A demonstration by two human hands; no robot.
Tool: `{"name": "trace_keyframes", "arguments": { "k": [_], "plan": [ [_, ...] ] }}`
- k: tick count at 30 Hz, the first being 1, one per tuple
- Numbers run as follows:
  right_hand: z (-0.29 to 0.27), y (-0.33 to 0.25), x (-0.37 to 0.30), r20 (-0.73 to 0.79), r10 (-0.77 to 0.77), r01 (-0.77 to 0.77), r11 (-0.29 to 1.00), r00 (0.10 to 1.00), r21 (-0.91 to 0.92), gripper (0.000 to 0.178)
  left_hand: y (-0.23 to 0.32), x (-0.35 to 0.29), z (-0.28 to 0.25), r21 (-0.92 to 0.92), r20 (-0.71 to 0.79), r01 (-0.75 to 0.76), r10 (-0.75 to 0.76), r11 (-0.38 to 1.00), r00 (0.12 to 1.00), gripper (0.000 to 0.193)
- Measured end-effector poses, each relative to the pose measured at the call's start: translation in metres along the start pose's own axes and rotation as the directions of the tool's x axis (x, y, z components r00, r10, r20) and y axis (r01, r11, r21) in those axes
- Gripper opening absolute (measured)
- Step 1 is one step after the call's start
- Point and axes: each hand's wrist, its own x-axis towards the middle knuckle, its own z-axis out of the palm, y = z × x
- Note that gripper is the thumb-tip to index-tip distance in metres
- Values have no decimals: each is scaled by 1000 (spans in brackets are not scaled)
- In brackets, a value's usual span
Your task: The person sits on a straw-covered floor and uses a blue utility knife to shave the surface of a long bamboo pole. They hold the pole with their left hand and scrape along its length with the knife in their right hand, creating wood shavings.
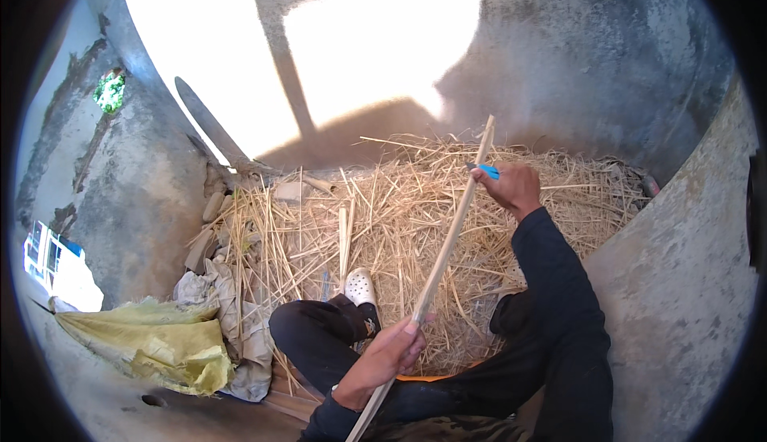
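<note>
A long, pale bamboo strip (445, 260) slants across the middle, its far end raised over the straw-like pile and its near end running out at the lower edge. My left hand (382, 364) is closed around the strip's lower part, above my lap. Close to the far end, my right hand (515, 189) is closed on a small blue-handled knife (489, 172). The short dark blade tip rests at the strip's side, though the exact contact is too small to tell.
Pale shavings and thin strips (407, 210) cover the floor ahead. My foot wears a white clog (359, 288). A yellow woven sack (160, 346) lies at the left, near pieces of wood (200, 250). Concrete walls (575, 66) surround the spot, with bright sunlight on the far one.
</note>
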Motion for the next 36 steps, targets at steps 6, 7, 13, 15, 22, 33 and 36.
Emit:
{"name": "trace_keyframes", "arguments": {
  "k": [6, 7, 13, 15, 22, 33, 36],
  "plan": [
    [3, 32, 16, -70, 42, -45, 998, 997, -45, 83, 3, -8, 10, -25, 18, 66, -65, 998, 998, 47],
    [-2, 44, 21, -61, 99, -102, 993, 993, -53, 83, 0, -12, 12, -15, 22, 76, -76, 997, 997, 47],
    [-6, 97, 26, -66, 305, -312, 930, 950, -193, 84, -12, -16, 18, -1, 69, 132, -131, 991, 989, 46],
    [-4, 93, 26, 51, 392, -373, 903, 919, -213, 90, -11, -11, 17, -1, 47, 127, -127, 992, 991, 47],
    [9, 175, 6, 110, 762, -769, 639, 638, 32, 98, -8, -15, 24, -3, 59, 146, -145, 989, 988, 50],
    [-43, -74, -44, 192, -303, 252, 935, 934, 251, 73, 33, 32, -7, 10, -119, -91, 92, 996, 989, 41],
    [-33, -97, -64, 160, -388, 311, 879, 908, 362, 75, 36, 25, -8, -23, -136, -113, 109, 993, 985, 41]
  ]
}}
